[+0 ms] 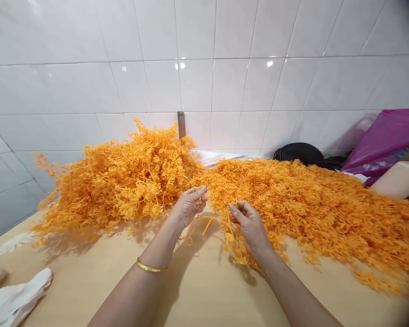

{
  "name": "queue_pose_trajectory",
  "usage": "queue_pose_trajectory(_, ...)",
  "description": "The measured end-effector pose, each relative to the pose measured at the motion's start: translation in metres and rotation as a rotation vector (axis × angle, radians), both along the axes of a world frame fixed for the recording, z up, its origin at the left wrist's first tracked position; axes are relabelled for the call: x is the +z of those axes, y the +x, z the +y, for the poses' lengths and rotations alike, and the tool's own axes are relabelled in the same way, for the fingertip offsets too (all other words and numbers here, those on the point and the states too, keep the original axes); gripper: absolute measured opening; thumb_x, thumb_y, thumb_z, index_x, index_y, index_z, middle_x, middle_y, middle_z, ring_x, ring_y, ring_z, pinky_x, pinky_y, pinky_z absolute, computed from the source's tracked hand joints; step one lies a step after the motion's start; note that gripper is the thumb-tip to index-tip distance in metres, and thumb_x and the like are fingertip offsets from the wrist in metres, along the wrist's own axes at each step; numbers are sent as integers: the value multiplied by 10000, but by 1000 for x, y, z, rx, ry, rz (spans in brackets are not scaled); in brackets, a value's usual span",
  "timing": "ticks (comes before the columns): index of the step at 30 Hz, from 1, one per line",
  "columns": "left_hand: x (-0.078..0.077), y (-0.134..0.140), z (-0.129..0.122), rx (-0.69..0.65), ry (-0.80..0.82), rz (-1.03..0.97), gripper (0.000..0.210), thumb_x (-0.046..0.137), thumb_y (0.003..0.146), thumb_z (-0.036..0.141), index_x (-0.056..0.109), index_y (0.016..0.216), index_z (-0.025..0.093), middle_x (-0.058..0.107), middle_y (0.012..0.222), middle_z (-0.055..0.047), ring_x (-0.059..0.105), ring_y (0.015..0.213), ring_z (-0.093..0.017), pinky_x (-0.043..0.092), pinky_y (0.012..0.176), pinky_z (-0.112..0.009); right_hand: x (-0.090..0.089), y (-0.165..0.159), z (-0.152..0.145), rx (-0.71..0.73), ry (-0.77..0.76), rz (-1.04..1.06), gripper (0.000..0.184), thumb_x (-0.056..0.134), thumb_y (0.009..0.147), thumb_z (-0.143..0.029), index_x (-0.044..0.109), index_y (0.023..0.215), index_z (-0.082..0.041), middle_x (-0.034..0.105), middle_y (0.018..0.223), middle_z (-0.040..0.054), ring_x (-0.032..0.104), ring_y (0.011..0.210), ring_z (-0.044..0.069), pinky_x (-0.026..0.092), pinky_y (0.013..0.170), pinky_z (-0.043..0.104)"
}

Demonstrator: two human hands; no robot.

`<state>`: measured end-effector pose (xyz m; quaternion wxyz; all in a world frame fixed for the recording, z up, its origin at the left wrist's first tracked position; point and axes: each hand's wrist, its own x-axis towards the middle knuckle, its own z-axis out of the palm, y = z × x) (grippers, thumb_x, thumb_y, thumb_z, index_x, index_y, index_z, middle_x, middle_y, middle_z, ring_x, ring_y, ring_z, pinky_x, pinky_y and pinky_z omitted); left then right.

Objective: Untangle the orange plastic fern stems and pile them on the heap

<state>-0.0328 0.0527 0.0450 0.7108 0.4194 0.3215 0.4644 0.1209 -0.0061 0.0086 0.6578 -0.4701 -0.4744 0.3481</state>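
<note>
Two heaps of orange, feathery artificial-looking sprigs lie on the table: a taller left heap (136, 177) and a longer right heap (313, 204). My left hand (190, 205), with a gold bangle at the wrist, is closed in a pinch before the left heap; what its fingers hold is too small to make out. My right hand (250, 222) pinches the thin stem of an orange sprig (230, 238), which hangs down beside the hand toward the table. Between the hands a few loose orange strands (208, 225) show above the tabletop.
White cloth (17, 297) lies at the lower left of the pale wooden table (204, 295). A metal strip (181, 125) stands against the white tiled wall (231, 86). At the back right are a black rounded object (299, 153) and a purple bag (378, 136).
</note>
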Motion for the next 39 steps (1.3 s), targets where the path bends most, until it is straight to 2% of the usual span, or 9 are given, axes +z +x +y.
queue_pose_trajectory(3,6,1,-5,-20,64,102,310,672,562,350,549,753,138,506,563,13,395,423,-32,197,389,-160,0,4,3,-87,24,36,221,569,685,-366,437,668,-190,391,617,-41,376,559,88,368,515,205)
queue_pose_trajectory(7,11,6,-15,-149,288,403,325,677,535,363,578,745,135,520,574,8,368,439,-37,203,406,-179,2,5,1,-99,42,85,219,574,685,-366,447,697,-189,406,622,-37,402,565,91,400,528,214)
queue_pose_trajectory(11,5,15,-24,-340,473,603,322,708,465,300,587,706,126,508,561,22,422,501,-74,286,471,-203,4,3,-2,-67,61,48,204,541,716,-366,446,702,-187,402,593,-43,406,538,84,381,518,210)
queue_pose_trajectory(15,-5,17,-23,-469,543,713,165,620,565,266,556,586,116,475,512,27,393,476,-67,287,463,-204,3,7,-1,-113,66,-8,217,522,729,-382,437,670,-191,372,568,-54,355,499,71,325,467,194)
queue_pose_trajectory(24,-8,24,-22,-453,392,457,136,550,571,162,598,692,121,541,599,-6,468,528,-84,357,541,-217,2,8,2,-39,-35,-3,217,540,695,-381,487,805,-202,351,475,-77,297,402,64,244,389,193)
queue_pose_trajectory(28,-5,30,-30,-293,302,404,153,470,603,138,605,671,111,431,469,32,343,423,-46,250,430,-188,4,10,-1,-42,-83,90,268,601,623,-388,478,767,-198,472,559,-49,406,460,72,308,420,185)
queue_pose_trajectory(30,-5,32,-31,-227,268,395,171,462,630,169,617,668,107,333,405,57,254,390,-41,184,403,-197,4,12,0,-85,-133,121,294,648,568,-379,482,730,-197,457,537,-59,393,449,63,303,407,171)
queue_pose_trajectory(34,-17,35,-23,-200,233,398,208,558,620,321,569,569,120,293,411,66,215,403,-41,171,405,-213,1,14,8,-24,-131,182,298,681,535,-352,477,687,-197,378,475,-78,324,398,42,250,364,161)
queue_pose_trajectory(39,-36,38,-18,-143,308,574,166,573,578,232,468,485,142,332,428,60,268,407,-44,184,403,-210,0,11,6,33,-134,133,304,670,561,-358,489,747,-200,382,485,-78,311,405,48,232,383,182)
